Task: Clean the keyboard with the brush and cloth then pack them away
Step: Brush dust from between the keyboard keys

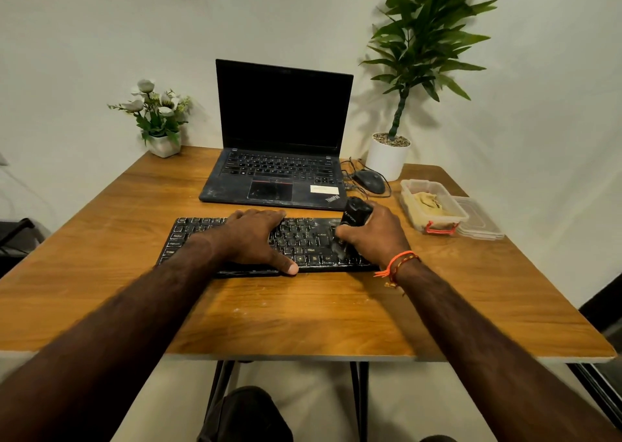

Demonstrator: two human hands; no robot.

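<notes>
A dusty black keyboard (303,239) lies across the middle of the wooden table (269,310). My left hand (250,239) rests flat on its left half, fingers straight, thumb at the near edge. My right hand (373,234) grips a black brush (356,211) by its body, with the bristle end down on the keyboard's right side; the bristles are mostly hidden by my fingers. A beige cloth (429,201) lies inside a clear plastic box (412,212) at the right.
An open black laptop (279,159) stands behind the keyboard. A mouse (370,181) with its cable sits right of it. The box's clear lid (481,219) lies beside the box. A white flower pot (163,145) and a tall potted plant (387,159) stand at the back.
</notes>
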